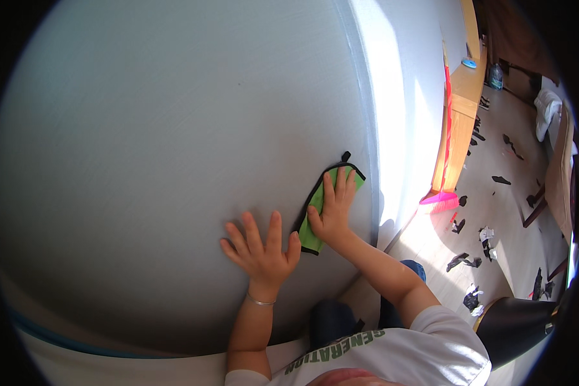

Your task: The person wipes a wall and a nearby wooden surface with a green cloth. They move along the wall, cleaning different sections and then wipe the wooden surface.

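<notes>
A pale grey-blue wall spreads out in front of me, with a corner at its right side. My left hand is laid against this wall, fingers spread and nothing in it; a thin silver-coloured bracelet circles the wrist. To its right, my right hand presses a green cloth with black edging onto the wall. The cloth's small black loop sticks out at the top. Part of the cloth is hidden under the palm and fingers.
Beyond the corner, a broom with pink bristles leans by a wooden furniture piece. Black and white scraps litter the floor. A chair and a black cylindrical object stand at the right.
</notes>
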Motion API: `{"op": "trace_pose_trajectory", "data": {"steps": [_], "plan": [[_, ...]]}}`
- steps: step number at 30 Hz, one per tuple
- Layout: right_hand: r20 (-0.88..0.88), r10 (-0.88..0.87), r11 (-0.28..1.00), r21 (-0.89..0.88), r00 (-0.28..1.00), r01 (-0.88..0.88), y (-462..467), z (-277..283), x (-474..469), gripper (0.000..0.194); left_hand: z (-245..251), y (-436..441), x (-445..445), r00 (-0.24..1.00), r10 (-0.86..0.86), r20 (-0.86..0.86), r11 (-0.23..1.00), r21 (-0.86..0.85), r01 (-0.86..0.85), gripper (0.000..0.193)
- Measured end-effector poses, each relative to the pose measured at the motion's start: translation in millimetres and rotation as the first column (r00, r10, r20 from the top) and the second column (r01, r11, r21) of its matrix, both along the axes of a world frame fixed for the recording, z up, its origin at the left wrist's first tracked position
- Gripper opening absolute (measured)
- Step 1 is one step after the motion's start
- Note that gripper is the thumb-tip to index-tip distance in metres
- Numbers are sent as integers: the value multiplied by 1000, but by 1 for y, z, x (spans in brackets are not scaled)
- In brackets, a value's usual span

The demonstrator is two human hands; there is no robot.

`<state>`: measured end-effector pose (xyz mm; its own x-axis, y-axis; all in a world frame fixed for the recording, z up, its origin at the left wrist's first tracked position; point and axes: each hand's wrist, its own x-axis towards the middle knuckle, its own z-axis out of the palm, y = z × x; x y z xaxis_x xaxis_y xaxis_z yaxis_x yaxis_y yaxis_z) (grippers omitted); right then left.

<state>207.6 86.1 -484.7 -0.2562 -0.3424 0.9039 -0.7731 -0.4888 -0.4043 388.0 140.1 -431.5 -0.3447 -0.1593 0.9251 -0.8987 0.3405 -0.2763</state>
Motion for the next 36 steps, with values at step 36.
{"op": "trace_pose_trajectory", "data": {"steps": [36], "plan": [[497, -100, 982, 191, 862, 3, -12, -183, -14, 90, -60, -5, -30, 929, 24, 368, 977, 189, -100, 46]]}}
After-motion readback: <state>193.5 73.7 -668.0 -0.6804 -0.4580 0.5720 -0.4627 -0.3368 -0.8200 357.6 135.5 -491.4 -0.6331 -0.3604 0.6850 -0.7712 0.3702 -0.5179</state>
